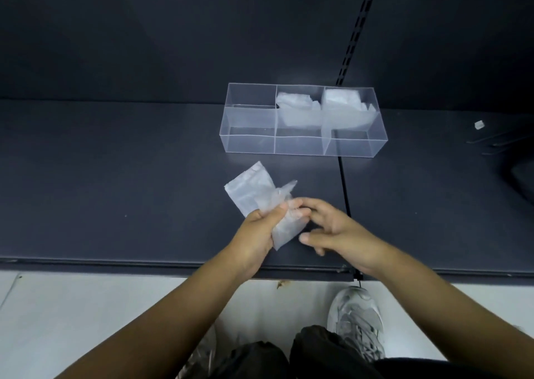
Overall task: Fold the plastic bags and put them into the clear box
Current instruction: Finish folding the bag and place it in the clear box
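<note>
A clear plastic bag, partly folded and crumpled, is held just above the dark shelf near its front edge. My left hand grips the bag's lower part, thumb on top. My right hand pinches the bag's crumpled right side with its fingertips. Behind them stands the clear box, split into three compartments. Folded bags lie in the middle compartment and in the right compartment. The left compartment holds nothing.
The dark shelf has a back wall with a slotted upright rail. A seam runs front to back under the box's right part. A small white scrap lies at the far right. My shoe stands on the pale floor below.
</note>
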Demonstrator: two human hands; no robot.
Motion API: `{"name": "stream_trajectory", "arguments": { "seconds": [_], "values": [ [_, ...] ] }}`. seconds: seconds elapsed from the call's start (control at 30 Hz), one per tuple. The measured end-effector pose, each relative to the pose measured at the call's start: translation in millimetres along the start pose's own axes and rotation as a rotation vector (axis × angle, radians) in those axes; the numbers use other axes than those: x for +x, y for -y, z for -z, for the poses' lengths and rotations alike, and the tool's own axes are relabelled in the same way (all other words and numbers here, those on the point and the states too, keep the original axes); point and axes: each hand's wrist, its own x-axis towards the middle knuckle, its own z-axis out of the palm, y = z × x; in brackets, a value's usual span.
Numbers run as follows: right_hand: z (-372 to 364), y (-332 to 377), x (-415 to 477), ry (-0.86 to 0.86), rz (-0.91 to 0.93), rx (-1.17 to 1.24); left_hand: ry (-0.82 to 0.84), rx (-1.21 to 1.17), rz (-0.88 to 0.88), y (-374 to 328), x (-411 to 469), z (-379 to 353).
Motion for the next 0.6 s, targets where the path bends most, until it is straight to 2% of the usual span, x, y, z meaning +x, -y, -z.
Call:
{"name": "stream_trajectory", "arguments": {
  "seconds": [0.17,0.3,0.43,0.6],
  "values": [
    [-22.2,-12.5,24.6,-0.250,-0.117,-0.033,0.005,-0.150,0.052,12.2,10.1,8.7],
    [-30.4,-17.6,31.4,-0.391,-0.198,-0.113,-0.103,-0.218,0.108,16.6,17.8,13.8],
    [-29.8,-22.8,30.7,-0.450,-0.221,-0.215,-0.288,-0.160,0.081,4.5,34.6,24.8],
    [-28.6,-26.2,29.8,-0.483,-0.241,-0.207,-0.405,0.026,0.019,-24.4,58.9,39.0]
  ]
}}
